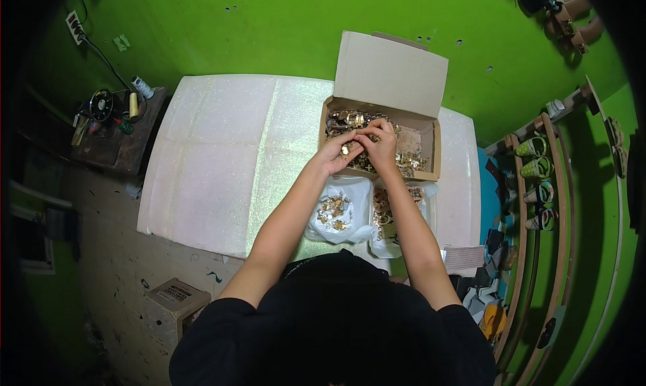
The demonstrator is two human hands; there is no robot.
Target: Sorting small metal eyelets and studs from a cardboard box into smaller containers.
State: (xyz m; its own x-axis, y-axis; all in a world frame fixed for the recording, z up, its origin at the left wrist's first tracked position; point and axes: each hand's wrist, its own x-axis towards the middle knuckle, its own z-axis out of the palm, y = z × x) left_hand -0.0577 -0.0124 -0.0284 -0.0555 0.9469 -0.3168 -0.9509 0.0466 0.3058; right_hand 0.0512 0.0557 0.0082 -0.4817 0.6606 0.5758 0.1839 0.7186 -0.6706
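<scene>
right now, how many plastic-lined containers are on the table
2: the left container sits on the near side of the cardboard box; the right container is beside it, partly hidden by the right forearm. Others could be hidden.

Can't tell if anything sits between the fingertips of the left hand point(332, 159) and right hand point(383, 148); too small. Metal bits point(351, 118) in box point(436, 154) too tiny to sort by kind, some hidden under the hands. Right tray point(386, 252) partly behind right forearm point(412, 218). Black shirt point(336, 319) hides part of table point(195, 171) front edge and stool point(176, 294). Upper-right shoes point(577, 33) cut off at top.
</scene>
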